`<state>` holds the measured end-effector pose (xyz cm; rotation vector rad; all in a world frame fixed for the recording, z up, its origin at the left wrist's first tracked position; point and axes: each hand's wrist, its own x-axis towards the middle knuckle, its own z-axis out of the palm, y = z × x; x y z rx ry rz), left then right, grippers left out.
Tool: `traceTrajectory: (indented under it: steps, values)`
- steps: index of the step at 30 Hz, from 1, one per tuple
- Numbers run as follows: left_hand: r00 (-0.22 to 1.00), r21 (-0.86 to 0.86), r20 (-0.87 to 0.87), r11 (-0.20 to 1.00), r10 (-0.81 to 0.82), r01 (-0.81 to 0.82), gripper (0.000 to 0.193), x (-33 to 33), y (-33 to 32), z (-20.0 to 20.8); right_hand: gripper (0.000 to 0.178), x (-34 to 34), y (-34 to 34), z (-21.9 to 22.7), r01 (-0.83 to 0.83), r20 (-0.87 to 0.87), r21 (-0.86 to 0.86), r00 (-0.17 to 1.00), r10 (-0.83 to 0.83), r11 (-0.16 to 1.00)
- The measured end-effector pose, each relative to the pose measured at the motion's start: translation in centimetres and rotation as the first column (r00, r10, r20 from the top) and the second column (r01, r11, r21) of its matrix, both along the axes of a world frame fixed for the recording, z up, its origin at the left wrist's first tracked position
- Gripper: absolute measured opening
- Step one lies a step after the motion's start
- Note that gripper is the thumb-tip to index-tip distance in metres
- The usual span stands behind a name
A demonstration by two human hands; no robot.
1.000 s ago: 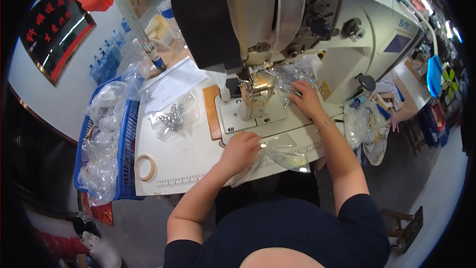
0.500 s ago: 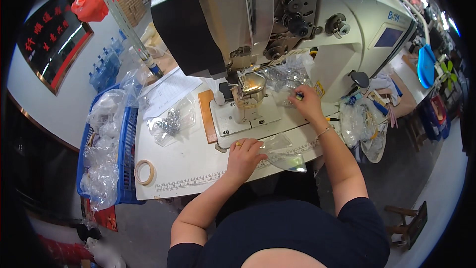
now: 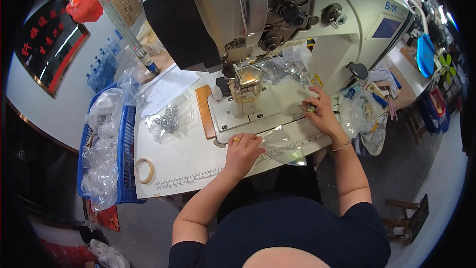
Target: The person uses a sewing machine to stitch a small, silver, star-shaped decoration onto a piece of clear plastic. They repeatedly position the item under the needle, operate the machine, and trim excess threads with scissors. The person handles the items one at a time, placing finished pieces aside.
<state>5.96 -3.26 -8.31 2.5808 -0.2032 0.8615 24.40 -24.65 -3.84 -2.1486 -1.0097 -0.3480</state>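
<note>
"What is seen at the left?"
"A dark framed panel (image 3: 48,44) is hung on a pale wall (image 3: 64,111)."
"At the right?"
"A stool (image 3: 420,217) is set on grey floor (image 3: 369,181), and light strips (image 3: 443,16) are lit beyond."

A clear, glossy, bent plastic piece (image 3: 286,154) extends over the table's (image 3: 181,161) front edge.

Left hand (image 3: 242,154) curled, right hand (image 3: 321,113) farther forward

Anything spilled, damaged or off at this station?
Nothing obviously spilled or damaged. Untidiest is the blue crate left of the table: clear plastic is heaped above its rim. The clear sheet at the left hand also appears to poke past the table's front edge.
</note>
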Motion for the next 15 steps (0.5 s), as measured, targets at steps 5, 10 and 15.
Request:
traceTrajectory:
  steps: [5,10,15]
  values:
    - [0.995,-0.093,-0.061,0.993,0.073,-0.079,0.029,-0.1,-0.5,0.0,0.02,-0.8,-1.5,0.7,-0.087,-0.481,0.09,0.869,0.119,0.992]
    - [0.968,-0.097,-0.246,0.993,0.04,-0.066,0.036,0.3,-0.1,0.3,0.02,-1.2,-2.1,-1.5,-0.066,-0.464,0.228,0.87,0.168,0.971]
    - [0.947,-0.201,-0.321,0.977,0.004,-0.073,0.035,0.9,0.3,1.1,0.034,-0.7,-1.9,-3.0,0.016,-0.034,0.117,0.999,-0.013,0.993]
